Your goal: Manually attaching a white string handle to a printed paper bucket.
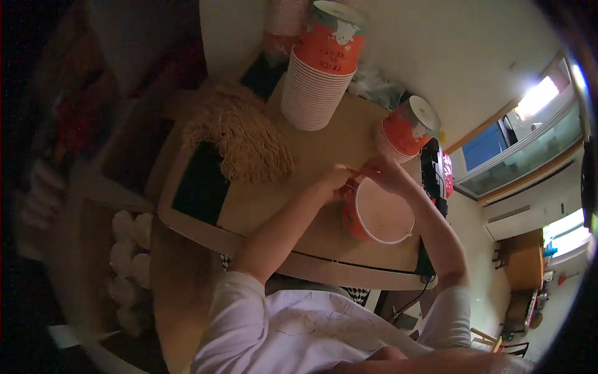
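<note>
- Your left hand (pixel 336 181) pinches the far-left rim of the orange cup (pixel 377 215), fingers curled tight on the edge.
- Your right hand (pixel 386 173) sits on the far rim of the same cup, fingertips bent down onto it; looks like a grip on the rim, but can't tell exactly what's between the fingers.
- Both hands nearly touch each other above the cup's back edge.
- Cup stands upright w/ its open mouth facing up, on the cardboard sheet (pixel 311 156), near the sheet's right front corner.
- Straw-coloured fibre bundle (pixel 240 134) lies on the sheet to the left of your hands, well apart from the cup.
- Tall stack of orange cups (pixel 321 68) stands at the back of the sheet, tilted a bit; 2nd stack just behind it.
- Short stack of cups (pixel 405 131) leans near the right back edge, just beyond your right hand.
- White fluffy balls (pixel 131 249) sit off the sheet at the left front.
</note>
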Available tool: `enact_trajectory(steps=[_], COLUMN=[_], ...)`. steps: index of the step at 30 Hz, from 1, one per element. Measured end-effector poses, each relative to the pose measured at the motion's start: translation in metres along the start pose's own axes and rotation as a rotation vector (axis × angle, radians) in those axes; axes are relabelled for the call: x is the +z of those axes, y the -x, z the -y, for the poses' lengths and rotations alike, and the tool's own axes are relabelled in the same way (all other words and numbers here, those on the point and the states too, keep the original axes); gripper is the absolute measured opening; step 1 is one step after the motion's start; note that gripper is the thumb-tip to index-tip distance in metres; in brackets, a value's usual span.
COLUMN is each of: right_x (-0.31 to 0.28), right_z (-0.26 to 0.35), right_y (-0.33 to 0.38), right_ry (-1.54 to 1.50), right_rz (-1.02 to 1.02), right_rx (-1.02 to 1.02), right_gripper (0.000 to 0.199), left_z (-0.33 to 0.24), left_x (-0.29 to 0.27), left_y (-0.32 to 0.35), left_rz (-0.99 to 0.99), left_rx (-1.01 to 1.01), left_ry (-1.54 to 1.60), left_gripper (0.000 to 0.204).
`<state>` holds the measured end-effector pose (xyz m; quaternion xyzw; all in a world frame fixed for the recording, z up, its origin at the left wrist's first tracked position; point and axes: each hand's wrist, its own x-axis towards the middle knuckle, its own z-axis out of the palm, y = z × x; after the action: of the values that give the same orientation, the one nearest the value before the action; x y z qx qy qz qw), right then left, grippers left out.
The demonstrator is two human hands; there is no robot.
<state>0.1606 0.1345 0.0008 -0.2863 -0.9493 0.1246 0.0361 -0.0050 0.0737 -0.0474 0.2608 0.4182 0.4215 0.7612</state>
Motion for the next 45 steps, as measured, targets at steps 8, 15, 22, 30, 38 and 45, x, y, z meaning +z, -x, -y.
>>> enact_trajectory(steps=[8,15,22,30,38,45], right_x=[-0.021,0.061,0.054,-0.002,0.0,-0.004], right_z=[0.041,-0.027,-0.007,0.033,0.107,0.176], right_y=[0.027,0.093,0.106,0.073,0.048,0.018], right_ry=[-0.157,-0.7,-0.236,-0.723,-0.527,0.762], right_rz=[-0.28,-0.101,0.213,0.188,0.035,0.437], right_rx=[0.304,0.336,0.115,0.434,0.218,-0.167], right_gripper=[0.011,0.033,0.033,0.018,0.026,0.017], left_z=[0.01,0.015,0.017,0.013,0.015,0.017], left_x=[-0.001,0.002,-0.005,0.003,0.01,-0.006], left_y=[-0.017,-0.021,-0.011,-0.001,-0.004,-0.024], left_rz=[-0.026,-0.009,-0.021,0.035,0.068,0.216], left_rx=[0.083,0.164,0.132,0.144,0.063,-0.054], left_ry=[-0.098,-0.205,-0.162,-0.184,-0.049,-0.034], left_gripper=[0.008,0.007,0.01,0.011,0.012,0.015])
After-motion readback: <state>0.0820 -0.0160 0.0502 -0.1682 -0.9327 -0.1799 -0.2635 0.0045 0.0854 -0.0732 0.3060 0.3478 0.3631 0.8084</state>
